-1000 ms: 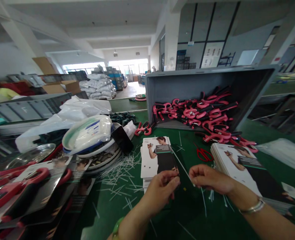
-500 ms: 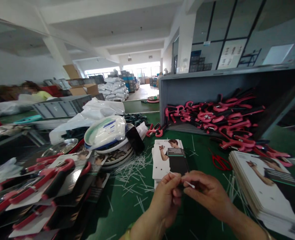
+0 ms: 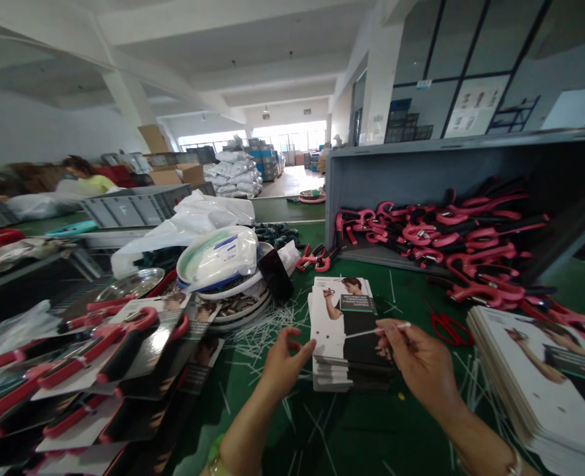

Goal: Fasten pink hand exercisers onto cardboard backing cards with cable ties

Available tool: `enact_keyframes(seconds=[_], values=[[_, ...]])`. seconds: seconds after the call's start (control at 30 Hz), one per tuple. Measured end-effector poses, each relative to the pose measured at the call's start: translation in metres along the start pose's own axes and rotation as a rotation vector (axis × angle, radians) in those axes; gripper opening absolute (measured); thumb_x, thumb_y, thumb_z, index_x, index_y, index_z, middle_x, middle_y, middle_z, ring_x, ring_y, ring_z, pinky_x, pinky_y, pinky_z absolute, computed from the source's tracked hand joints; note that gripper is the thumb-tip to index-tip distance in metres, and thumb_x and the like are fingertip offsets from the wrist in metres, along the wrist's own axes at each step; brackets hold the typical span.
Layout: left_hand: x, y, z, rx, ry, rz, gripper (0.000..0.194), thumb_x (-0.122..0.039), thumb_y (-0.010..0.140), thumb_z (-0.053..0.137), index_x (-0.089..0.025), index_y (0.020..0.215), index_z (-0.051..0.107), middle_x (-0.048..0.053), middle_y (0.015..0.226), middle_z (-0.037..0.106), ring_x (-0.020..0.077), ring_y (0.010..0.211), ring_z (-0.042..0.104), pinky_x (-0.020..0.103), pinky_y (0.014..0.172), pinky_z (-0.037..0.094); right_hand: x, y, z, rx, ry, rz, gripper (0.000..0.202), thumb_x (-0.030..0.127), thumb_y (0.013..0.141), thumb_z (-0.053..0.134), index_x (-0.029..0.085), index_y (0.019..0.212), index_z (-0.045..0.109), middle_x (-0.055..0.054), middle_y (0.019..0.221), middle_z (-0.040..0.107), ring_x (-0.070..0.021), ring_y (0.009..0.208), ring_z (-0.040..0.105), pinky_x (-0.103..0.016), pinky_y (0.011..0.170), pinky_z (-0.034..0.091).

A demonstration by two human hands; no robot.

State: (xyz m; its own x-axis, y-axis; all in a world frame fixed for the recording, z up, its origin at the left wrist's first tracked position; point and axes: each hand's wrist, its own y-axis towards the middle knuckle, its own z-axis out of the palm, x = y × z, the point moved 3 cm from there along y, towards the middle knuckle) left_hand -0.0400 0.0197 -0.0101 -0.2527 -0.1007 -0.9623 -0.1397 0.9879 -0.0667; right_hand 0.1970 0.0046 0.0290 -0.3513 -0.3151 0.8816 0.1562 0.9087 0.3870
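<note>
My right hand pinches a white cable tie between thumb and fingers. The tie points left across the upper face of a stack of printed backing cards. At the left side of that stack is my left hand, thumb and fingers apart, nothing in it. Its thumb tip reaches the cards' edge; whether it touches them I cannot tell. Each card has small punched holes in its white half and a black printed half. Loose white cable ties lie scattered left of the stack.
A grey crate on its side holds many pink-and-black pliers. Red scissors and a taller card stack are on the right. Carded pliers pile up at left, near stacked bowls and a dark phone.
My hands have come apart; the left has moved left and opened. The cable tie, earlier between both hands, is now in the right hand alone. The view has shifted slightly.
</note>
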Motion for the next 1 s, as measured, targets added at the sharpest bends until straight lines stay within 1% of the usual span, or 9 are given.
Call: enact_keyframes(seconds=[0.07, 0.13, 0.37, 0.47, 0.57, 0.63, 0.77, 0.87, 1.0], values=[[0.008, 0.003, 0.007, 0.108, -0.079, -0.047, 0.039, -0.048, 0.064, 0.071, -0.016, 0.081, 0.057, -0.001, 0.065, 0.058, 0.0134, 0.061, 0.051, 0.024, 0.059, 0.036, -0.003, -0.001, 0.000, 0.013, -0.033, 0.019, 0.036, 0.049, 0.086, 0.052, 0.018, 0.092, 0.067, -0.008, 0.084, 0.070, -0.0162, 0.065, 0.065, -0.028, 0.059, 0.058], [0.009, 0.004, 0.013, 0.152, -0.147, -0.048, 0.035, -0.045, 0.063, 0.072, -0.017, 0.070, 0.054, -0.001, 0.064, 0.056, 0.0125, 0.060, 0.050, 0.023, 0.058, 0.035, -0.004, -0.001, 0.002, 0.037, -0.084, 0.013, 0.036, 0.050, 0.087, 0.051, 0.018, 0.094, 0.067, -0.009, 0.086, 0.070, -0.0178, 0.068, 0.066, -0.030, 0.062, 0.058], [-0.004, 0.000, 0.009, 0.037, -0.100, 0.028, 0.028, -0.035, 0.063, 0.074, -0.017, 0.063, 0.053, -0.005, 0.057, 0.048, 0.0100, 0.056, 0.043, 0.021, 0.056, 0.031, 0.009, 0.000, 0.004, 0.029, -0.163, -0.048, 0.036, 0.051, 0.087, 0.049, 0.020, 0.087, 0.068, -0.008, 0.078, 0.068, -0.0195, 0.069, 0.065, -0.031, 0.066, 0.056], [-0.016, -0.007, 0.011, 0.077, -0.199, 0.035, 0.031, -0.038, 0.066, 0.073, -0.018, 0.063, 0.049, -0.006, 0.058, 0.047, 0.0087, 0.055, 0.043, 0.021, 0.054, 0.032, 0.016, 0.001, 0.005, 0.017, -0.132, -0.034, 0.039, 0.052, 0.086, 0.050, 0.018, 0.086, 0.068, -0.009, 0.079, 0.069, -0.0184, 0.066, 0.064, -0.030, 0.063, 0.054], [-0.027, -0.019, 0.019, 0.181, -0.328, -0.051, 0.038, -0.044, 0.066, 0.073, -0.019, 0.068, 0.045, -0.008, 0.058, 0.047, 0.0060, 0.046, 0.041, 0.019, 0.045, 0.029, 0.016, -0.001, 0.009, 0.006, -0.064, 0.019, 0.042, 0.055, 0.084, 0.051, 0.017, 0.089, 0.068, -0.009, 0.077, 0.069, -0.0179, 0.063, 0.063, -0.029, 0.059, 0.052], [-0.032, -0.028, 0.025, 0.239, -0.430, -0.141, 0.040, -0.046, 0.066, 0.073, -0.019, 0.074, 0.045, -0.006, 0.064, 0.053, 0.0060, 0.046, 0.047, 0.017, 0.042, 0.031, 0.012, -0.004, 0.014, 0.004, -0.015, 0.095, 0.045, 0.058, 0.083, 0.051, 0.016, 0.088, 0.068, -0.007, 0.071, 0.067, -0.0176, 0.061, 0.062, -0.028, 0.057, 0.051], [-0.039, -0.044, 0.038, 0.318, -0.738, -0.301, 0.038, -0.041, 0.068, 0.074, -0.018, 0.083, 0.048, 0.001, 0.082, 0.064, 0.0107, 0.066, 0.063, 0.019, 0.055, 0.047, 0.007, -0.013, 0.021, 0.009, -0.004, 0.209, 0.050, 0.062, 0.081, 0.051, 0.016, 0.079, 0.069, -0.005, 0.061, 0.064, -0.0172, 0.058, 0.060, -0.027, 0.054, 0.048], [-0.041, -0.048, 0.045, 0.233, -0.933, -0.300, 0.031, -0.033, 0.070, 0.075, -0.015, 0.086, 0.054, 0.003, 0.081, 0.066, 0.0104, 0.069, 0.063, 0.020, 0.063, 0.052, 0.011, -0.015, 0.023, 0.040, 0.000, 0.170, 0.048, 0.062, 0.080, 0.052, 0.017, 0.079, 0.069, -0.005, 0.065, 0.066, -0.0183, 0.063, 0.062, -0.027, 0.059, 0.050], [-0.037, -0.042, 0.052, 0.115, -1.012, -0.345, 0.018, -0.022, 0.074, 0.071, -0.014, 0.084, 0.057, 0.003, 0.081, 0.067, 0.0092, 0.067, 0.064, 0.017, 0.060, 0.053, 0.011, -0.013, 0.023, 0.097, 0.008, 0.096, 0.044, 0.059, 0.081, 0.053, 0.018, 0.076, 0.068, -0.007, 0.075, 0.070, -0.0202, 0.072, 0.065, -0.028, 0.067, 0.052]])
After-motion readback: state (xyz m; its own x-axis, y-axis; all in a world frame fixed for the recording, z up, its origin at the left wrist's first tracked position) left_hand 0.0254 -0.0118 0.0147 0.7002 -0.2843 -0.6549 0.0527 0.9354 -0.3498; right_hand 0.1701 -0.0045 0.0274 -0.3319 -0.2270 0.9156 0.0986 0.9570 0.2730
